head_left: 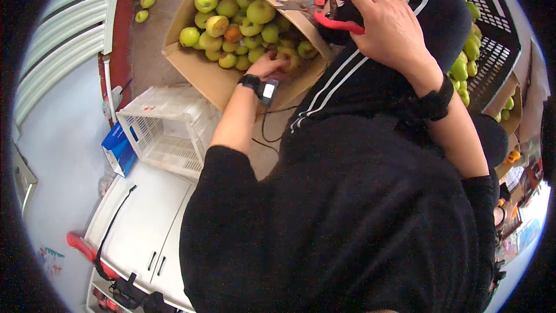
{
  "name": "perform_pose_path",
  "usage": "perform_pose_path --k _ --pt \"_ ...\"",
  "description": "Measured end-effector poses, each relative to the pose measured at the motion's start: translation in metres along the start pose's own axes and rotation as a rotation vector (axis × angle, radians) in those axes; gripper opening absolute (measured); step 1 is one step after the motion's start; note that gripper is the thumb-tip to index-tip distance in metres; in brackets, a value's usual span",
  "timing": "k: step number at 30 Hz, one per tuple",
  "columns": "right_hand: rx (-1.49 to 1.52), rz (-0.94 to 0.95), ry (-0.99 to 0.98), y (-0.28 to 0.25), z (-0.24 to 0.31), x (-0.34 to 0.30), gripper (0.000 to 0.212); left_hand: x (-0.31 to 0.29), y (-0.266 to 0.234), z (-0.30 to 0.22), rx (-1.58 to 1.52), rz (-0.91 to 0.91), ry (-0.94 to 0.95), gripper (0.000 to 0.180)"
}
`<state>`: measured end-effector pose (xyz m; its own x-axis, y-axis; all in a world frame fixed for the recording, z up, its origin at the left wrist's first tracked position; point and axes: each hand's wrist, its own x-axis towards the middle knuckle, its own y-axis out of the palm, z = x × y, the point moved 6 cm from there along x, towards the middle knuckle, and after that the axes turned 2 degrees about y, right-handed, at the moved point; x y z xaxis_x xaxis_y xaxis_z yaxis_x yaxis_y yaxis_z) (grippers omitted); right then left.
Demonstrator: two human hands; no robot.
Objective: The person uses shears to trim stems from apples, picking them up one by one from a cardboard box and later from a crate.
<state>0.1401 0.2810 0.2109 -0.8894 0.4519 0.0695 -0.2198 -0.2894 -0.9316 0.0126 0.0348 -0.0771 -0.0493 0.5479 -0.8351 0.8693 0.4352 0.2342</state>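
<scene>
An open cardboard box [205,81] holds a heap of green and yellowish apples [227,7], one of them with a brown patch. My left hand [269,67] reaches over the near side into the box, its fingers curled against an apple [289,57] at the heap's near right; part of the fingers is hidden. Above my thigh, to the right of the box, my right hand [387,23] is closed on red-handled pruning shears [337,22]. Their blades point left, over the box's right edge.
A white plastic crate [174,130] stands left of the box, beside a blue carton [120,149] and a white cabinet [139,220]. Several loose fruits [147,1] lie by the wall. At right, a black crate [492,40] stands by green fruit [461,68]. A cable [265,129] hangs below my left wrist.
</scene>
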Motion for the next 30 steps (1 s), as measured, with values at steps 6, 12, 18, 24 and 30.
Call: perform_pose_path --k 6,12,18,24,30 --pt "0.008 -0.011 -0.004 -0.003 0.001 -0.001 0.043 -0.102 0.056 -0.11 -0.493 0.17 0.351 0.067" --pt "0.016 -0.016 -0.024 -0.004 0.002 -0.002 0.043 -0.133 0.083 -0.15 -0.441 0.206 0.594 0.073" --pt "0.052 -0.012 -0.047 -0.008 0.004 -0.005 0.043 -0.147 0.096 -0.169 -0.147 -0.018 0.697 0.073" --pt "0.114 -0.021 -0.109 -0.013 0.008 -0.007 0.047 -0.159 0.086 -0.182 -0.039 -0.257 0.792 0.069" --pt "0.101 -0.049 -0.141 -0.011 0.007 -0.009 0.05 -0.167 0.076 -0.191 0.125 -0.403 0.883 0.07"
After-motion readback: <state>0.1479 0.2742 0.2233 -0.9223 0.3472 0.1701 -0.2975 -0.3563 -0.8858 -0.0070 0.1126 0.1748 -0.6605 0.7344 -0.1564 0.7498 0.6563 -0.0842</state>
